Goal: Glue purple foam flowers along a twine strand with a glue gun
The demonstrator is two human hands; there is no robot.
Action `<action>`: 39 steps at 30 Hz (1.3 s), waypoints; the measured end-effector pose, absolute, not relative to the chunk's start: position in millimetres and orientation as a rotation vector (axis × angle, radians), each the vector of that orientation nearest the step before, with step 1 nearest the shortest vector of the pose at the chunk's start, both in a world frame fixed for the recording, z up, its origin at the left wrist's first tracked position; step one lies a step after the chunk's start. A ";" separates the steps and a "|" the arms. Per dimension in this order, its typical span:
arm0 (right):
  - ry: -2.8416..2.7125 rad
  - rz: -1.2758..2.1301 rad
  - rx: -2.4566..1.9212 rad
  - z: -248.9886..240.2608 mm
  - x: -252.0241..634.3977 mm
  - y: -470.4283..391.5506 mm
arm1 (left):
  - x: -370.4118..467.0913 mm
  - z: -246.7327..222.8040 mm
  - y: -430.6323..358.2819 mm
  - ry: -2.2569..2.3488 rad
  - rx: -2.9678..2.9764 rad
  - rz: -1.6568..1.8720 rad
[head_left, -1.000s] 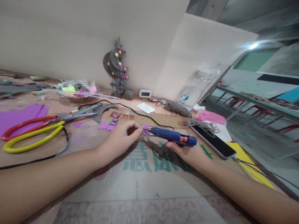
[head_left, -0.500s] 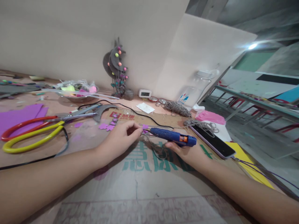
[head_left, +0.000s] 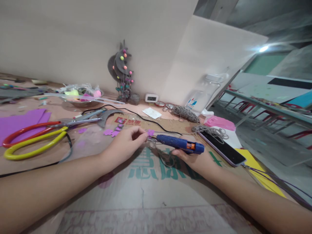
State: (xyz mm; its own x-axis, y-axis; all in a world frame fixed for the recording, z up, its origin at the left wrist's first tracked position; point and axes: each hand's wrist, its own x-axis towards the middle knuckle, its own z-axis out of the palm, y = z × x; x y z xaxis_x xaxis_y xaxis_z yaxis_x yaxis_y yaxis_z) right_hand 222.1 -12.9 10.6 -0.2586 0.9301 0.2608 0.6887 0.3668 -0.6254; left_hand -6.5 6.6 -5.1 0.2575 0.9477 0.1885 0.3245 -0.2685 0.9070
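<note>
A blue hot glue gun [head_left: 176,142] is gripped in my right hand [head_left: 192,159], its nozzle pointing left. My left hand [head_left: 130,143] pinches a small purple flower-shaped cutout [head_left: 150,133] by its left edge, and the nozzle tip is right at the cutout's lower side. Whether they touch, I cannot tell. Under both hands trails some grey yarn [head_left: 165,158]. Left of my fingers lie more purple cutouts [head_left: 110,132], with a short strand of small grey and purple pieces [head_left: 119,125] beside them.
Scissors with red and yellow handles [head_left: 36,139] and purple sheets [head_left: 23,122] lie left. Behind stand a bowl of craft bits [head_left: 81,102], a grey moon ornament [head_left: 122,70], a timer [head_left: 151,98] and a bottle [head_left: 202,92]. A phone [head_left: 224,149] lies right; a black cord [head_left: 143,114] crosses behind.
The glue gun's nozzle has moved slightly down from over the purple cutout to its lower edge, so more of the cutout shows. My left hand has hardly moved.
</note>
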 end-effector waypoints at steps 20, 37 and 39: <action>-2.085 0.440 -1.395 7.9 227.1 -10.9 | -6.4 -1.0 8.1 1.145 1.716 1.027; -2.110 0.334 -1.435 6.1 230.4 -10.0 | -7.0 -2.1 8.3 1.143 1.706 1.019; -2.113 0.329 -1.425 6.7 230.2 -10.1 | -6.8 -2.0 8.4 1.150 1.715 1.014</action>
